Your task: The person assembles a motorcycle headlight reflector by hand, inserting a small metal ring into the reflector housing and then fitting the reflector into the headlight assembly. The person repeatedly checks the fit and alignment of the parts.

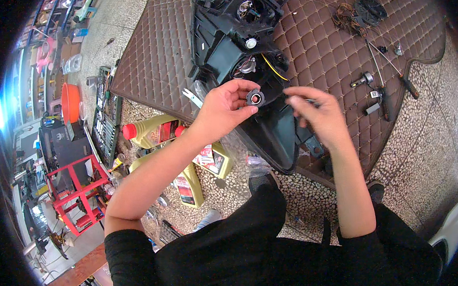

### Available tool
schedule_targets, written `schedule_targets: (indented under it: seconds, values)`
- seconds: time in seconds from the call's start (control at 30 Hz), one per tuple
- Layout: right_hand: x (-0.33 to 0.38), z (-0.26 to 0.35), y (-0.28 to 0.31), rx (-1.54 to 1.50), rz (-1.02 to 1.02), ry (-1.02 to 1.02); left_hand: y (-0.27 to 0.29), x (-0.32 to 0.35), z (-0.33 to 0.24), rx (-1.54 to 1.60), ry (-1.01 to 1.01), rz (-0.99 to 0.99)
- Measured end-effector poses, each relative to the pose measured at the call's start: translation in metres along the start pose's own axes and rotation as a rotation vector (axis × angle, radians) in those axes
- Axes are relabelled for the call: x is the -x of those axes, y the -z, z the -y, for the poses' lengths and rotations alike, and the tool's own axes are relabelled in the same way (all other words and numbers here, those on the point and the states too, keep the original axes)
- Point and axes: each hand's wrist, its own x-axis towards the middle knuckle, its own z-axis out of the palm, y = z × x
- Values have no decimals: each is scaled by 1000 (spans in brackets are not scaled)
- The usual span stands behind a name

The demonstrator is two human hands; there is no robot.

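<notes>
My left hand (228,108) pinches a small black ring-shaped part (255,97) between thumb and fingers, its round hole facing up. To the right, my right hand (315,110) is held with fingers curled, slightly blurred. A dark bit shows by its palm, but I cannot make out what it is. Both hands are above a black car headlight housing (224,58) lying on a brown quilted mat (152,59). Round openings show in the back of the housing, and a yellow wire (274,68) curves out beside one of them.
On the mat at right lie an LED bulb (362,79), screwdrivers (410,88) and a coil of wire (349,20). Yellow bottles with red caps (153,130) stand at left, near an open tool case (105,121), an orange bucket (71,102) and a red metal frame (79,195).
</notes>
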Motion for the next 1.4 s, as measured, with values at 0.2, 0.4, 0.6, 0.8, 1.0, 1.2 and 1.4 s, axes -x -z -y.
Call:
schedule_targets:
  seconds: [0.2,0.4,0.6,0.8,1.0,1.2,1.4]
  values:
    - [-17,-6,-59,162,-194,186,-3,0,-2,-242,-220,-54]
    - [-29,-1,-66,211,-239,208,2,0,-3,-352,-223,-78]
    - [-32,1,-67,224,-221,208,4,-1,-1,-354,-227,-73]
    - [-27,5,-75,242,-254,278,6,2,1,-363,-241,-87]
    - [-26,2,-79,267,-279,241,2,2,6,-334,-331,-155]
    - [-22,-3,-71,-250,-135,-71,2,4,9,-259,-236,-146]
    - [-16,-4,-66,-632,-28,-68,1,3,7,-251,-221,-137]
